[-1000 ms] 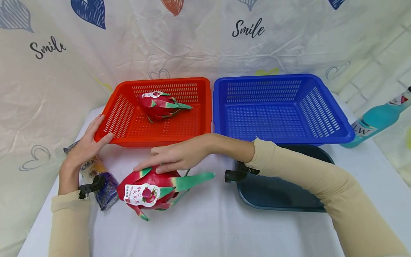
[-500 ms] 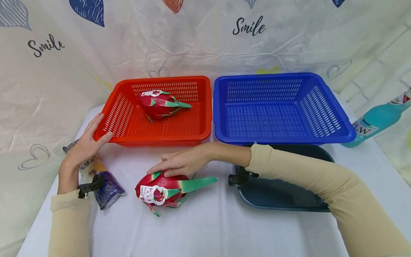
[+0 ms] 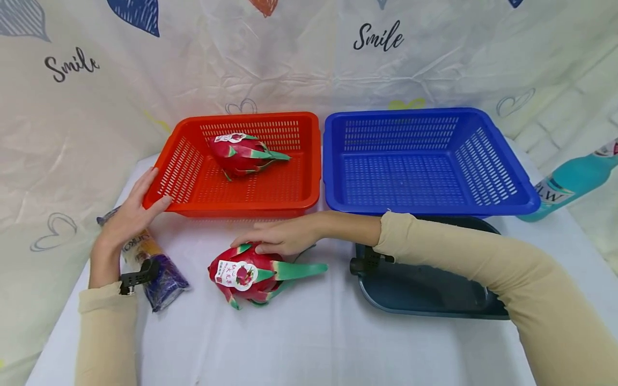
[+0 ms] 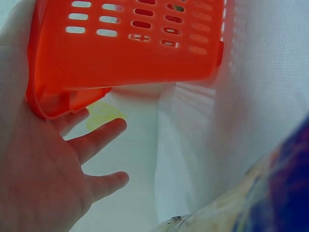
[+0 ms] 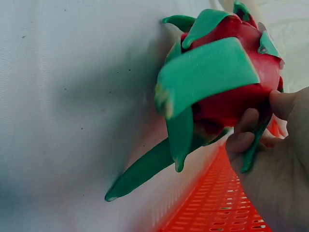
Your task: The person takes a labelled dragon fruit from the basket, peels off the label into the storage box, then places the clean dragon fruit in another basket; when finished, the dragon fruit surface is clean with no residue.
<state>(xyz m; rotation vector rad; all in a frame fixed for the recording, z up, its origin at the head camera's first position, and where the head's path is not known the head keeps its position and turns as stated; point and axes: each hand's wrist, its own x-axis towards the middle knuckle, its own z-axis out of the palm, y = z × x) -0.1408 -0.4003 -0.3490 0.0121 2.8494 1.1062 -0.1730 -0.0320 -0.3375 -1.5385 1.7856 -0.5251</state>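
Note:
A red dragon fruit (image 3: 241, 274) with green scales and a white label is at the table's front middle. My right hand (image 3: 282, 237) grips its far upper side. In the right wrist view, thumb and bent fingers (image 5: 246, 123) hold the fruit's red skin (image 5: 224, 104); whether it touches the cloth I cannot tell. My left hand (image 3: 129, 219) rests against the near left corner of a red basket (image 3: 232, 206), its fingers straight and spread in the left wrist view. A second dragon fruit (image 3: 241, 157) lies inside that basket.
Beside the red basket stands a blue basket (image 3: 429, 206). A dark tray (image 3: 410, 292) lies under my right forearm. A purple and yellow packet (image 3: 161, 281) lies by my left wrist. At the far right is a turquoise bottle (image 3: 576, 179).
My right hand has moved the dragon fruit to the right and slightly away from me. The left hand stays at the red basket's corner.

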